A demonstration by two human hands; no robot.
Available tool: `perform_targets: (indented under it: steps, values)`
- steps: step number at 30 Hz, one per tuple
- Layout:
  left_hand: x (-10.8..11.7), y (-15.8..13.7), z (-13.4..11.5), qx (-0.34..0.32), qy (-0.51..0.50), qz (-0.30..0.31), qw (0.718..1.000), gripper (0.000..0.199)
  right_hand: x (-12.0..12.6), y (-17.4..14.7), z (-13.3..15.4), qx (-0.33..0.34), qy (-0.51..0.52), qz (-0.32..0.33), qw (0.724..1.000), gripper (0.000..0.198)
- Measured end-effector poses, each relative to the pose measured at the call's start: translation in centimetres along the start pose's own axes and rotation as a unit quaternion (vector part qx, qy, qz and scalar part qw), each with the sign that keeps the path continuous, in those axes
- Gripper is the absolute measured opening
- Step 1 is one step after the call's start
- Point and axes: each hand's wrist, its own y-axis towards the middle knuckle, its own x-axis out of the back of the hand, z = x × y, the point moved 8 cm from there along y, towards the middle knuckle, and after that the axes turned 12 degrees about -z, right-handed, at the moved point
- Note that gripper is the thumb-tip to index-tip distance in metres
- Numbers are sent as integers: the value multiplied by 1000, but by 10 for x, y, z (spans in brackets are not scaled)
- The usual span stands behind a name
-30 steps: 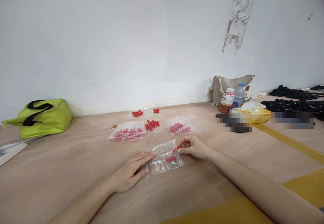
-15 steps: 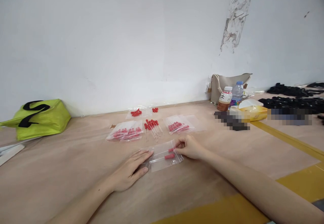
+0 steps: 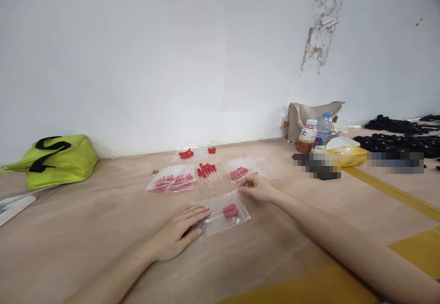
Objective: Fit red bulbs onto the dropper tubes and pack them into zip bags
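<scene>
A clear zip bag [image 3: 220,223] lies on the table, its zipped edge to the right. Inside rest two droppers [image 3: 229,211], with red rubber bulbs and thin clear stems. My left hand [image 3: 185,223] lies flat, fingers stretched, over the bag's left end and covers the stem tips. My right hand [image 3: 256,188] is at the bag's upper right corner, thumb and fingers drawn together; whether they pinch anything is hidden. Beyond the bag, several loose droppers [image 3: 208,173] lie in a bunch. Filled zip bags [image 3: 172,178] lie left of them, and others [image 3: 242,168] lie to the right.
Red bulbs [image 3: 186,153] lie near the wall on clear plastic. A lime-green bag [image 3: 62,162] stands far left. On the right are two bottles [image 3: 307,136], a beige bag [image 3: 294,116], a yellow tissue pack [image 3: 354,156] and black bundles [image 3: 395,141]. Yellow tape [image 3: 392,196] crosses the table.
My right hand has left the upper dropper's bulb and moved up to the bag's corner. The two bulbs now lie together deeper inside the bag. My left hand has stayed in place.
</scene>
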Motion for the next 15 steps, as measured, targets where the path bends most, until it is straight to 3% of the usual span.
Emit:
perform_targets:
  steps: [3, 7, 12, 15]
  values:
    - [0, 0, -2, 4, 5, 4, 1000, 41, -4, 27, 13, 57, -125, -57, 989, 5]
    - [1, -1, -3, 5, 0, -3, 1000, 41, -30, 65, 21, 40, -199, -97, 974, 16]
    - [1, -2, -2, 5, -4, -5, 1000, 42, -68, 97, 15, -9, -249, -93, 964, 16]
    - [1, -2, -3, -2, -4, 0, 1000, 42, -77, 103, 17, -9, -257, -73, 964, 21]
